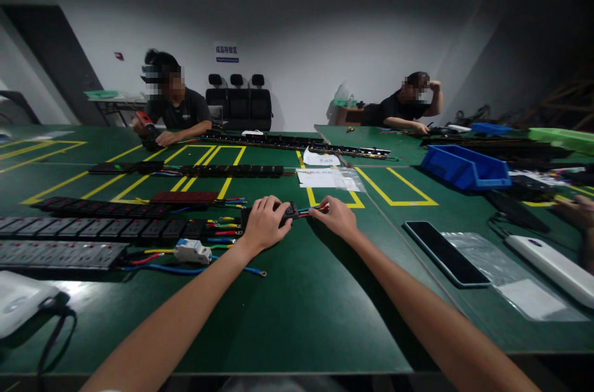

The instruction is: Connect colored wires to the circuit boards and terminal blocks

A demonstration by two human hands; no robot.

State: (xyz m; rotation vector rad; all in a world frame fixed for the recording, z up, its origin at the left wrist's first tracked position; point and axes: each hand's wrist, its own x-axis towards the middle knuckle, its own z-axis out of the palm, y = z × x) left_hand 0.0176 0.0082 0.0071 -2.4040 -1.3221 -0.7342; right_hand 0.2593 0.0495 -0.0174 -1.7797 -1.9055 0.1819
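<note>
My left hand (266, 224) is wrapped over a black socket strip (290, 211) lying on the green table. Only the strip's right end, with one socket face, shows past the fingers. From that end come several thin coloured wires (303, 213), which my right hand (338, 217) pinches between thumb and fingertips. To the left, rows of power strips lie side by side: a grey one (60, 254), a black one (102, 228) and a red one (183, 197). A white circuit breaker (192, 251) with blue and yellow wires sits close to my left forearm.
A phone (446, 254), a plastic bag (533, 299) and a white power bank (552, 265) lie to the right, below a blue bin (466, 167). Paper labels (320, 178) lie ahead. Two people (179, 104) (408, 104) sit across; another person's hand (575, 213) shows at right.
</note>
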